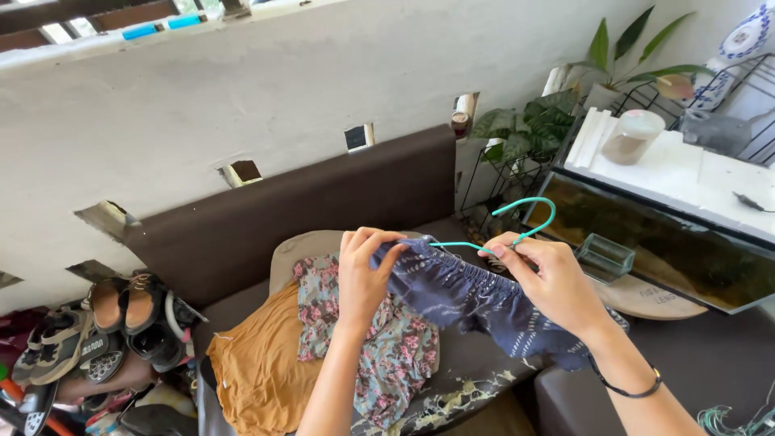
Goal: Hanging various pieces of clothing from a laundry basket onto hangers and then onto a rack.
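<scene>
Left hand: we see the left hand (365, 274) closed on the gathered elastic edge of a dark blue garment with pale dotted pattern (476, 300); the fingers pinch the cloth at its left end.
Right hand: the right hand (549, 278) is closed too; it grips the right part of the same elastic edge together with the thin teal wire hanger (525, 218). A thin black band (626, 387) sits on this wrist.
Hanger: its hook rises above the right hand, and one teal arm runs left along the top of the garment, between the two hands.
Garment: it hangs stretched between both hands, above the sofa, and its lower part falls under the right forearm.
Sofa: a dark brown sofa with worn, peeling seat (323, 202) is below the hands, against a white wall.
Other clothes: a floral grey and pink cloth (395, 347) lies on the seat just under the left forearm, and a mustard orange cloth (258, 363) lies beside it, touching it.
Shoes: a heap of sandals and sport shoes (105, 331) is at the left of the sofa.
Right side: a glass aquarium with a white lid (670, 234) stands near the right hand, with green leafy plants (533, 125) behind it.
</scene>
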